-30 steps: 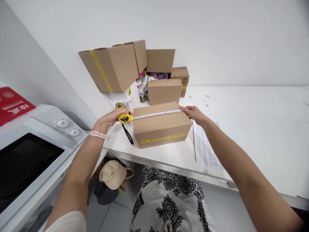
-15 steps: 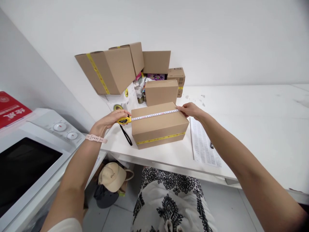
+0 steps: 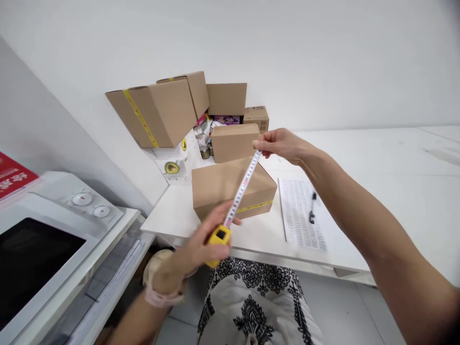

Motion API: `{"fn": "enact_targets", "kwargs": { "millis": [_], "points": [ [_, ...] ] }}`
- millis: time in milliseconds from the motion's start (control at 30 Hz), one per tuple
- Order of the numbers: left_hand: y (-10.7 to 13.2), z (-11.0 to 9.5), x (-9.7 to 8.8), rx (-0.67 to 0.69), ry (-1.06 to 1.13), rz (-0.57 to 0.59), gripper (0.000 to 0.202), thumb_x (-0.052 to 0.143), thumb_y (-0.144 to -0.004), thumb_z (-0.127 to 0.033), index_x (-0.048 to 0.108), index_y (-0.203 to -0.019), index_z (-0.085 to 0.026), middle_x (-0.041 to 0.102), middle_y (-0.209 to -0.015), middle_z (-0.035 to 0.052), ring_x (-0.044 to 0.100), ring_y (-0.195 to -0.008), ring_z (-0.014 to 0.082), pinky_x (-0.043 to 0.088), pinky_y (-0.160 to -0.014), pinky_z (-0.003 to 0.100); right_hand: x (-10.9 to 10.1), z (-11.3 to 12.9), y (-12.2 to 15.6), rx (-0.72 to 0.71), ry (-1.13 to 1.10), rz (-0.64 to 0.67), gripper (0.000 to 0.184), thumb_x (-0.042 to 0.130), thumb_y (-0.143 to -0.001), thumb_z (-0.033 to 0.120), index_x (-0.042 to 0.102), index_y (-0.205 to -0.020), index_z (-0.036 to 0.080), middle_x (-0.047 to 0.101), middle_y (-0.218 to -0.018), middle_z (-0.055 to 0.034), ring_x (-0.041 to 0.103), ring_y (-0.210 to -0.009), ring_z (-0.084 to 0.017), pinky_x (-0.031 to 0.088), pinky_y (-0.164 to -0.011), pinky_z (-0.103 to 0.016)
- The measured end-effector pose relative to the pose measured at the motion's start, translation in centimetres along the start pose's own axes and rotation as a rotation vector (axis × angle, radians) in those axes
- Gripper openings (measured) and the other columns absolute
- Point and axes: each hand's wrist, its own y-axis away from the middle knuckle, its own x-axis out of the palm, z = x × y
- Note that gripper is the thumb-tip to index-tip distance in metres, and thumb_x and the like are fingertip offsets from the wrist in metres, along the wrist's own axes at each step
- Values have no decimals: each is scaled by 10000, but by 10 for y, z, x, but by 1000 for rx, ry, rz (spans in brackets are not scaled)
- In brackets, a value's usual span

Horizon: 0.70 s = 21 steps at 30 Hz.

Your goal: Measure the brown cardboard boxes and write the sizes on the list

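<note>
My left hand [image 3: 196, 249] grips the yellow case of a tape measure [image 3: 217, 238] near the front edge of the white table [image 3: 377, 191]; the hand is slightly blurred. The white tape blade [image 3: 242, 187] runs diagonally up to my right hand [image 3: 278, 143], which pinches its end above the far right corner of a closed cardboard box [image 3: 219, 184]. That box has a yellow strip on its front side. The tape hangs in the air over the box, not lying on it.
Several more cardboard boxes [image 3: 158, 112] are piled at the back left against the wall, one smaller box [image 3: 233, 141] just behind the measured one. A printed sheet [image 3: 300, 215] with a black pen [image 3: 312, 213] lies to the right. A white appliance [image 3: 53, 230] stands at left.
The tape was lying across the box's top, left to right. My left hand has pulled the case toward me and down, and my right hand has lifted the tape's end off the box.
</note>
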Motion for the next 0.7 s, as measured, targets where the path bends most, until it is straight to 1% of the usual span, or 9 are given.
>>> {"fn": "enact_targets", "kwargs": {
  "millis": [33,100,167,233,333,433,567,633,700],
  "points": [
    [0,15,19,15,80,-7,777,765,-762,-303,483,-1485,-350,561,-1349,96,578,-788,141,509,-631,261,6,-7,-5,7,10,41,332,852,-771,377,638,-638,162,596,-617,-11,517,-588,-88,467,-563,-220],
    [-10,36,53,10,226,-109,633,762,-785,-341,595,-1395,-322,581,-1311,99,574,-758,128,491,-625,261,21,-25,-20,36,40,98,347,846,-774,392,632,-632,159,591,-622,-9,502,-591,-89,452,-583,-232],
    [-28,43,77,-4,328,-299,556,762,-789,-372,656,-1329,-293,601,-1300,111,585,-729,124,482,-622,273,34,-40,-38,67,90,94,358,852,-757,409,623,-628,166,571,-604,-5,503,-597,-104,437,-598,-254],
    [-50,39,88,-1,411,-440,564,807,-732,-390,695,-1268,-257,628,-1271,122,592,-701,127,472,-605,279,44,-47,-56,75,139,44,349,861,-735,424,620,-655,183,559,-599,-2,526,-633,-136,424,-614,-275],
    [-76,29,86,8,497,-554,600,847,-666,-391,705,-1227,-230,639,-1277,123,600,-687,123,475,-614,277,55,-45,-72,73,183,5,355,880,-692,434,615,-706,198,559,-610,-6,544,-696,-176,406,-638,-298],
    [-90,27,81,1,544,-602,637,847,-646,-396,688,-1237,-219,622,-1320,124,610,-670,113,474,-614,277,63,-43,-71,83,191,25,409,882,-656,484,607,-759,200,557,-635,-3,536,-715,-182,393,-646,-297],
    [-94,29,76,-1,539,-617,613,838,-627,-423,692,-1181,-206,626,-1314,123,614,-637,105,463,-579,270,65,-54,-57,45,134,34,467,802,-702,596,612,-908,223,590,-743,-3,543,-757,-174,403,-659,-284],
    [-91,28,71,1,516,-618,596,840,-612,-425,694,-1144,-197,650,-1267,128,606,-606,104,452,-548,265,64,-58,-57,53,142,19,486,820,-678,587,606,-909,217,589,-755,-2,539,-766,-171,405,-665,-281],
    [-85,25,63,0,481,-601,582,837,-609,-413,697,-1123,-179,683,-1192,138,602,-590,113,457,-542,272,62,-59,-63,108,175,7,477,848,-655,560,594,-851,208,582,-718,0,522,-736,-164,398,-654,-280]
  ]
}}
